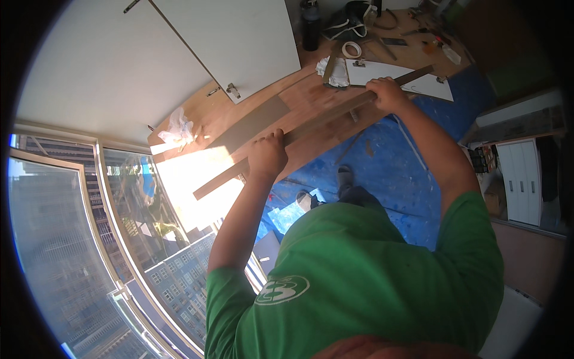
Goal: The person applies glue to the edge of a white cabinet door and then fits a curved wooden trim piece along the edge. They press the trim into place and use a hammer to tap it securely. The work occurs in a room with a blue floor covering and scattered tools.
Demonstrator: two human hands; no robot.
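Over the worktop: a long narrow wooden strip (311,128) is held up at a slant, running from low on the left to high on the right.
Left hand: the left hand (267,154) is closed round the strip near its lower half, fingers curled over the top edge.
Right hand: the right hand (385,94) is wrapped tight round the strip further up, close to its far end.
Strip position: it hangs just above the wooden worktop (311,99), crossing a flat grey board (254,124) lying there.
Beyond the strip: a white panel (394,75) lies flat, with a roll of tape (351,49) and a dark bottle (310,27) behind it.
Left end: crumpled white plastic (177,127) sits on the worktop in bright sunlight.
Above: white cabinet doors (239,36) hang open.
Below: blue floor covering (388,173) and the person's green shirt (371,269).
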